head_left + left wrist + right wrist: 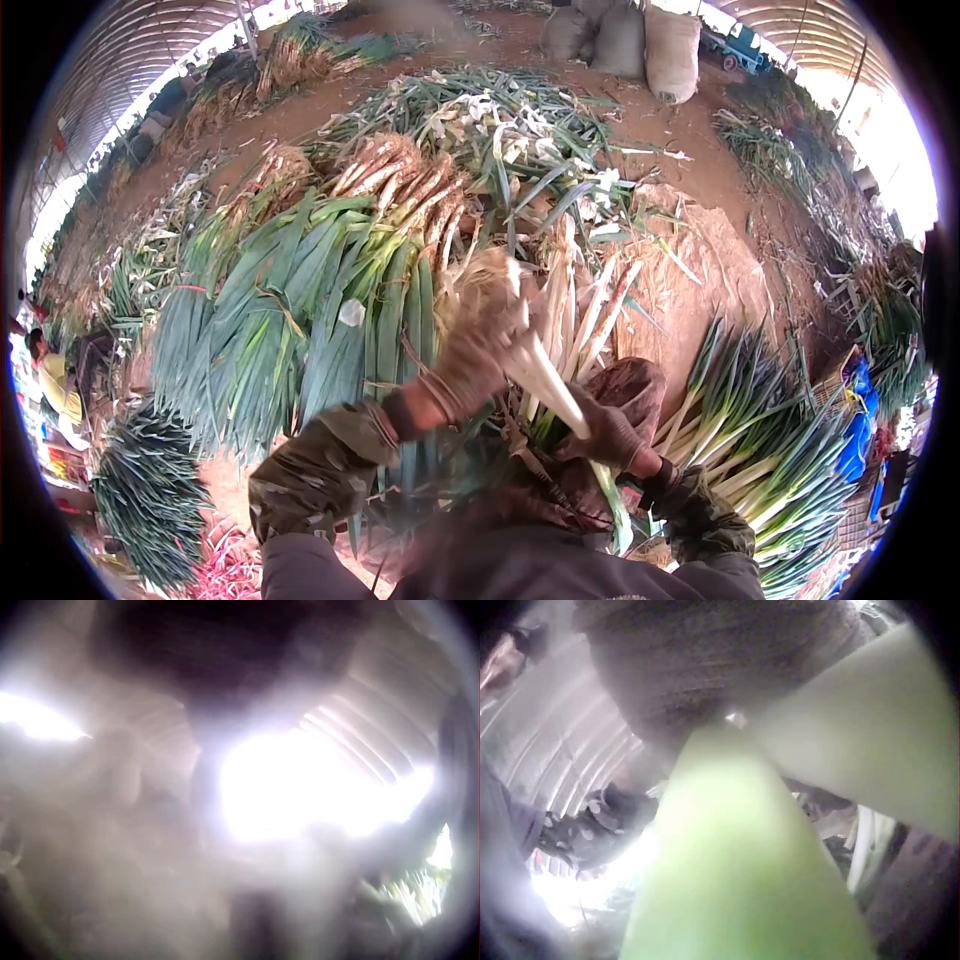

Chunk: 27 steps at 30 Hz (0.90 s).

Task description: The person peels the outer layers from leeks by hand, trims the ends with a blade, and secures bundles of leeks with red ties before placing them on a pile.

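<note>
A white leek stalk (pixel 548 382) slants between my two gloved hands in the head view. My right hand (pixel 606 432) grips its lower part, and a green leaf (pixel 613 510) hangs below that hand. Motion blurs my left hand (pixel 472 358), whose fingers wrap over the upper stalk close to the root end. In the right wrist view the pale green leek (pixel 739 862) fills the middle, under the dark glove (pixel 720 667). The left wrist view is mostly haze and glare, with the left hand's work hidden.
Unpeeled leeks (pixel 290 300) with muddy roots lie heaped at the left. Pale stripped leeks (pixel 565 290) lie just ahead, and bundled leeks (pixel 780 470) sit at the right. Leaf trimmings (pixel 500 130) are piled beyond, with filled sacks (pixel 670 60) behind. Brown sheeting (pixel 705 265) covers the ground.
</note>
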### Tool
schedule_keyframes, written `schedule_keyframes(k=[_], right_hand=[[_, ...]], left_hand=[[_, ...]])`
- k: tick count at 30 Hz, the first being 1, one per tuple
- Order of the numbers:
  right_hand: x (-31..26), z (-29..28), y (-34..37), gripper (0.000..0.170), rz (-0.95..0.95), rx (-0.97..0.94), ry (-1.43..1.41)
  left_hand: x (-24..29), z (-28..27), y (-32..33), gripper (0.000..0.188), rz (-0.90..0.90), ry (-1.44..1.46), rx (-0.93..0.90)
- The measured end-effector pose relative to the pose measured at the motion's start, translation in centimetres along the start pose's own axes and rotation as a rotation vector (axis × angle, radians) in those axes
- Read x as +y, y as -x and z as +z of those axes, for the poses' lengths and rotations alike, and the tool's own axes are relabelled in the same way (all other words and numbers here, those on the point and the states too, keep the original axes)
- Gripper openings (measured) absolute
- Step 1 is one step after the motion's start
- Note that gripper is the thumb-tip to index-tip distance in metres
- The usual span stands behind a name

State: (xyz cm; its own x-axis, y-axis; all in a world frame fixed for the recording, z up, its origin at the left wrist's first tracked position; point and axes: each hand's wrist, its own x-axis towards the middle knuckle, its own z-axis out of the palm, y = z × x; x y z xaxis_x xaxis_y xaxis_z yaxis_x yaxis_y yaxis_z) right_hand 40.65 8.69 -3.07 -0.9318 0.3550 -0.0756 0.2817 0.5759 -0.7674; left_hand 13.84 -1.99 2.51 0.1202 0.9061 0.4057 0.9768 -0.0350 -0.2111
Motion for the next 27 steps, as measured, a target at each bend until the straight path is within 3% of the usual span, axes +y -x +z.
schedule_keyframes(k=[1, 4, 7, 10, 13, 14, 15, 16, 17, 19, 20, 21, 23, 24, 25, 27], right_hand=[[-0.5, 0.5, -0.3, 0.098, -0.033, -0.021, 0.039], [-3.4, 0.2, 0.4, 0.096, 0.019, -0.170, 0.158], [-4.9, 0.0, 0.3, 0.095, -0.096, -0.303, 0.414], [-6.8, -1.5, -0.5, 0.094, -0.250, -0.366, 0.728], [-9.0, -3.8, -3.3, 0.089, -0.267, -0.646, 0.908], [-10.1, -5.0, -4.3, 0.085, -0.311, -0.692, 1.054], [-8.9, -6.0, -5.0, 0.082, -0.473, -0.595, 0.948], [-10.2, -7.5, -6.2, 0.089, -0.500, -0.531, 1.054], [-8.9, -8.1, -8.5, 0.082, -0.625, -0.368, 1.170], [-14.8, -12.0, -9.9, 0.074, -0.522, -0.106, 1.247], [-15.2, -13.9, -10.2, 0.065, -0.664, 0.216, 1.194], [-17.7, -15.7, -9.9, 0.062, -0.615, 0.277, 0.971], [-15.8, -16.4, -8.4, 0.050, -0.622, 0.563, 0.533], [-14.5, -15.1, -7.3, 0.046, -0.465, 0.625, 0.308], [-13.1, -13.5, -6.1, 0.041, -0.295, 0.672, 0.089], [-7.9, -9.8, -4.7, 0.038, -0.173, 0.484, -0.061]], left_hand=[[1.3, 0.8, 1.0, 0.086, 0.157, -0.175, 0.049], [1.6, 2.7, 2.8, 0.080, 0.096, 0.130, -0.136], [-0.4, -3.1, 0.9, 0.077, 0.160, 0.260, -1.062], [0.3, -1.4, 4.7, 0.073, 0.236, 0.651, -1.106], [2.5, 1.6, 8.5, 0.069, 0.069, 1.141, -0.910], [3.5, 1.1, 9.4, 0.063, -0.016, 1.103, -0.774], [4.0, 1.0, 10.0, 0.062, -0.102, 1.077, -0.636], [4.3, 1.0, 10.5, 0.060, -0.179, 1.047, -0.499], [4.2, 1.1, 10.6, 0.059, -0.248, 1.016, -0.361], [2.9, 0.6, 10.1, 0.055, -0.308, 1.034, -0.096], [1.9, 0.5, 9.8, 0.053, -0.441, 1.241, -0.118], [1.1, 0.5, 9.5, 0.050, -0.586, 1.445, -0.140], [0.4, 1.0, 9.1, 0.056, -0.870, 1.886, -0.099], [0.1, 0.2, 8.5, 0.057, -0.821, 2.083, -0.054], [1.0, 1.3, 8.1, 0.044, -0.813, 2.193, 0.067], [2.1, 4.4, 7.8, 0.029, -0.857, 1.938, -0.038]])
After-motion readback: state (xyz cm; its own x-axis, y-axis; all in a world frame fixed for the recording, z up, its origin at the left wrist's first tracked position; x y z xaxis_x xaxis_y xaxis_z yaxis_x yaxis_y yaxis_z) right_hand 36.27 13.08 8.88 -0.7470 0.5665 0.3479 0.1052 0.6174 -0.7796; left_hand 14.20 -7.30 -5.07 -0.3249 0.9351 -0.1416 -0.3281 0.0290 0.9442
